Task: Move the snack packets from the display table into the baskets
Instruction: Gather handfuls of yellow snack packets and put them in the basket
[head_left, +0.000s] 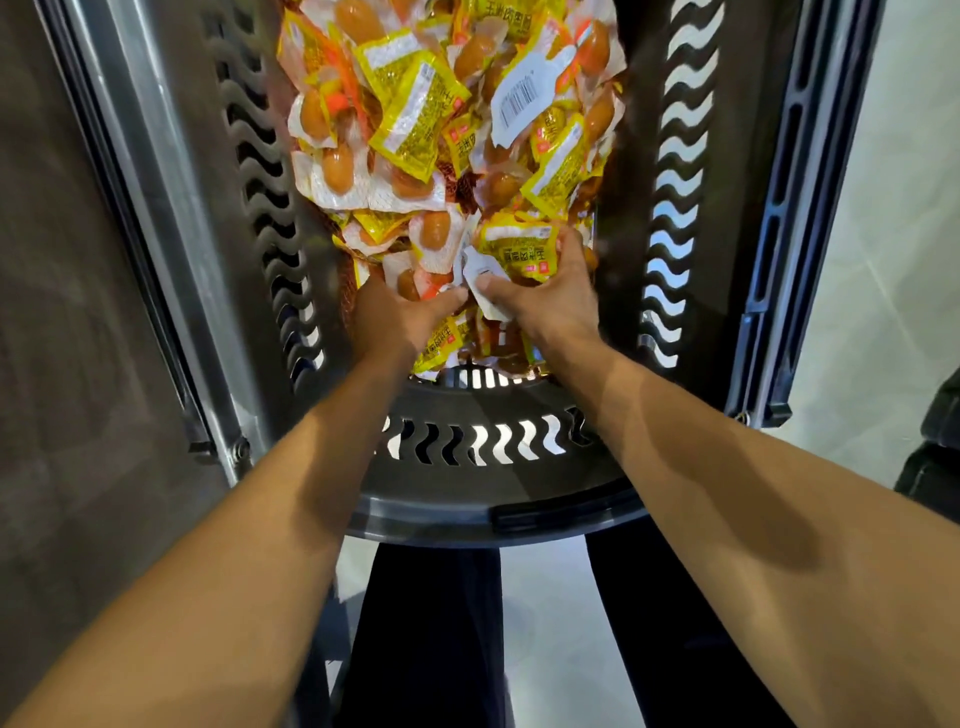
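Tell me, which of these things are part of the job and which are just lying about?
Part of the job:
- packets, heaped in the basket
- basket
- left hand and right hand, each gripping packets

Just there:
- floor
- grey surface beside the basket
- dark object at the right edge, too cut off to identify

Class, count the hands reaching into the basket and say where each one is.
2. The left hand is at the near left of the basket, fingers buried in the snack packets. The right hand, beside it, grips a yellow packet. No others seem hidden.
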